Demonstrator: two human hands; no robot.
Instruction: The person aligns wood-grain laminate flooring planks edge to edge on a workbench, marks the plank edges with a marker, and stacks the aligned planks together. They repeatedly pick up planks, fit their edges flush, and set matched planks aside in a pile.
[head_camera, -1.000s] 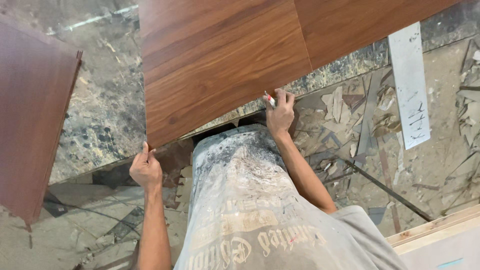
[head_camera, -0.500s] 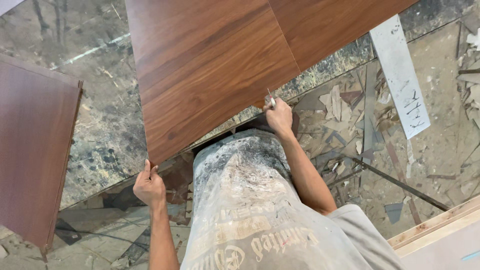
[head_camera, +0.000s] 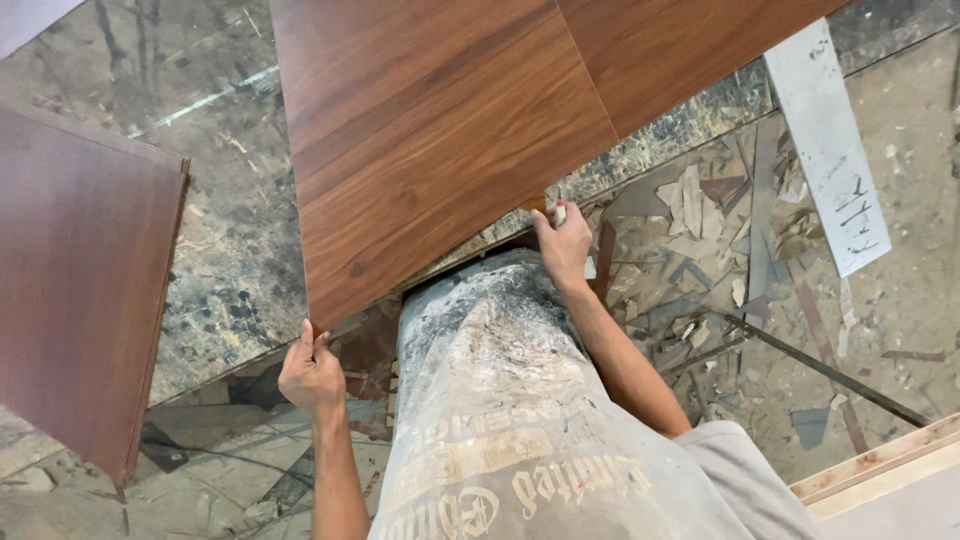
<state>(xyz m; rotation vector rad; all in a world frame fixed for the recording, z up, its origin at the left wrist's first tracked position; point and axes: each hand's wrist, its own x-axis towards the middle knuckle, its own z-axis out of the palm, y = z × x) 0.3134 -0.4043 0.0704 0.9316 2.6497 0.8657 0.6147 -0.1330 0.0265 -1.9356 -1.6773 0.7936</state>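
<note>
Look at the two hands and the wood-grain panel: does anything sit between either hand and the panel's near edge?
Nothing visible does. The left hand touches the panel at its near corner, and the right hand rests against the near edge.

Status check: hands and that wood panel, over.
Left hand grips wood-grain panel at its near corner. Right hand on near edge. Scrap offcuts litter floor beside.

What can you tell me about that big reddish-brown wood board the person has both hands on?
The wood-grain board is a large flat panel with a smooth reddish-brown laminate-looking face and a straight seam where a second panel adjoins it. It lies angled across the view, over a dark marble-patterned floor and scrap-littered ground. Its near edge rests by the person's dusty trouser knee. The left hand grips its lower corner; the right hand, holding a small pencil-like marker, presses on its near edge.
</note>
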